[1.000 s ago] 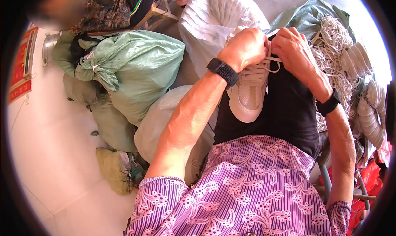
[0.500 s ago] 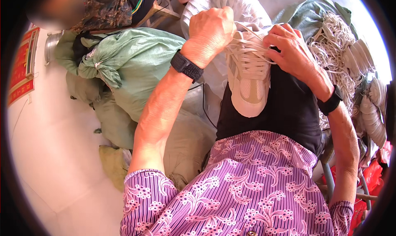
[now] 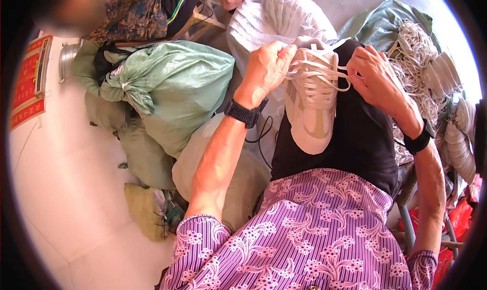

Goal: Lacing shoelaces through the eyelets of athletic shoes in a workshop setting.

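Observation:
A cream and beige sneaker rests on my black-clad lap, its toe pointing toward me. Its flat pale shoelace runs in rows across the tongue, with looser strands near the top. My left hand is closed at the shoe's left edge, thumb and finger pinching a lace strand. On the other side my right hand is closed on a lace strand that stretches out from the right row of eyelets. Both wrists wear black bands.
A tied green sack stands to the left above other sacks. Behind the shoe is a white translucent bag. Bundles of pale laces hang at the right, above red plastic bags. Another person sits at the far left.
My left hand has come down beside the shoe's left edge. My right hand has moved outward to the right, away from the shoe, drawing the lace out.

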A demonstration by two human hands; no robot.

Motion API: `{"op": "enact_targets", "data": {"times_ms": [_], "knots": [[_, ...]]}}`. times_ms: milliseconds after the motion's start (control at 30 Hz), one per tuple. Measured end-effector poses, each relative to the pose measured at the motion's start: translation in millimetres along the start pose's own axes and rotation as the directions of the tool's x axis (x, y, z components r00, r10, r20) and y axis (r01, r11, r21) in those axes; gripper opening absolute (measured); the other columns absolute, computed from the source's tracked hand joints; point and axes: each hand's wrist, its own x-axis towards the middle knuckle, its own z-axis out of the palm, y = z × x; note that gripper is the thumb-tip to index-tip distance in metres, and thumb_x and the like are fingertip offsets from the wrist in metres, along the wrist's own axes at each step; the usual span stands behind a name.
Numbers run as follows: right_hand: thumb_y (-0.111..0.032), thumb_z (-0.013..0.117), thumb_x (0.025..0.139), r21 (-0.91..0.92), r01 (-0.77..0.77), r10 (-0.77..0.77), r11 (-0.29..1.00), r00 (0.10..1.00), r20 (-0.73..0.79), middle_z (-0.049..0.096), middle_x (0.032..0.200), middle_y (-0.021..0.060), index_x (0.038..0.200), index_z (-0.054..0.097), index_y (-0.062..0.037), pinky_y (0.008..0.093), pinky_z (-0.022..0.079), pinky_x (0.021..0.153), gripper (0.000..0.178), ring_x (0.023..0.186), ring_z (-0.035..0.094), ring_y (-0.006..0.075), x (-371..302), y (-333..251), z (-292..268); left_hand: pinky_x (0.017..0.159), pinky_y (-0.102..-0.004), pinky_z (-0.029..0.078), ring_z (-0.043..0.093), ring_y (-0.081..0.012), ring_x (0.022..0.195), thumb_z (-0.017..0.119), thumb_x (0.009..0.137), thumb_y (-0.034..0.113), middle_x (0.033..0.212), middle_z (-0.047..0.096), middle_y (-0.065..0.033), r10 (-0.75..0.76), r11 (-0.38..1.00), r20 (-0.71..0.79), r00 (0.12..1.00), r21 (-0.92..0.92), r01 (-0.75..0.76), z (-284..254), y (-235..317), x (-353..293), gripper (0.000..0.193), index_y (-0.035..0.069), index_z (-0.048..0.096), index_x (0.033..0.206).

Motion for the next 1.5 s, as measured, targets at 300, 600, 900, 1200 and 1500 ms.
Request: {"op": "enact_targets", "data": {"times_ms": [300, 600, 900, 1200, 1500], "knots": [[-0.013, 0.055, 0.082, 0.222, -0.051, 0.085, 0.974, 0.985, -0.151, 0.059, 0.082, 0.0153, 0.081, 0.060, 0.0001, 0.0436, 0.045, 0.072, 0.014, 0.082, 0.057, 0.0360, 39.5, 7.7, 6.6, 0.053, -0.0281, 0.046, 0.056, -0.0105, 0.056, 0.062, 0.089, 0.029, 0.062, 0.060, -0.0069, -0.116, 0.968, 0.002, 0.993, -0.225, 0.113, -0.1, -0.4, -13.2, 0.032, -0.002, 0.061, 0.083], [-0.011, 0.059, 0.073, 0.077, 0.005, -0.001, 0.997, 0.999, -0.054, 0.058, 0.078, 0.0119, 0.079, 0.061, -0.0015, 0.0401, 0.047, 0.070, 0.011, 0.080, 0.058, 0.0324, 65.7, 1.0, 34.8, 0.051, -0.0199, 0.040, 0.046, -0.0044, 0.055, 0.062, 0.088, 0.044, 0.066, 0.052, 0.0043, -0.244, 0.867, 0.203, 0.948, -0.393, 0.307, -4.4, 3.3, -27.5, 0.040, 0.005, 0.062, 0.081], [-0.011, 0.056, 0.074, 0.459, -0.162, 0.219, 0.873, 0.973, -0.072, 0.059, 0.074, 0.0175, 0.074, 0.058, 0.0036, 0.0392, 0.046, 0.065, 0.015, 0.068, 0.056, 0.0332, 80.0, 2.7, 25.6, 0.056, -0.0207, 0.040, 0.048, -0.0052, 0.059, 0.063, 0.086, 0.028, 0.067, 0.055, 0.0032, -0.218, 0.799, 0.186, 0.958, -0.530, 0.284, -4.6, -0.3, -38.2, 0.025, 0.004, 0.062, 0.078], [-0.013, 0.058, 0.079, 0.456, -0.124, 0.115, 0.881, 0.992, 0.048, 0.056, 0.074, 0.0131, 0.078, 0.057, 0.0034, 0.0330, 0.044, 0.061, 0.017, 0.064, 0.053, 0.0216, 102.0, -14.6, 16.5, 0.059, -0.0216, 0.042, 0.050, -0.0074, 0.060, 0.062, 0.081, 0.022, 0.065, 0.055, 0.0006, -0.261, 0.697, 0.146, 0.954, -0.655, 0.290, 3.2, -8.3, -46.6, 0.020, 0.004, 0.060, 0.073], [-0.011, 0.056, 0.079, 0.357, -0.268, 0.276, 0.895, 0.961, 0.029, 0.060, 0.083, 0.0187, 0.084, 0.061, 0.0020, 0.0372, 0.047, 0.068, 0.015, 0.075, 0.060, 0.0333, 54.8, 27.5, -0.6, 0.059, -0.0237, 0.044, 0.053, -0.0085, 0.061, 0.059, 0.081, 0.022, 0.066, 0.060, -0.0023, -0.263, 0.675, 0.071, 0.962, -0.699, 0.236, 12.2, -15.7, -48.5, 0.020, 0.003, 0.061, 0.074]]}}
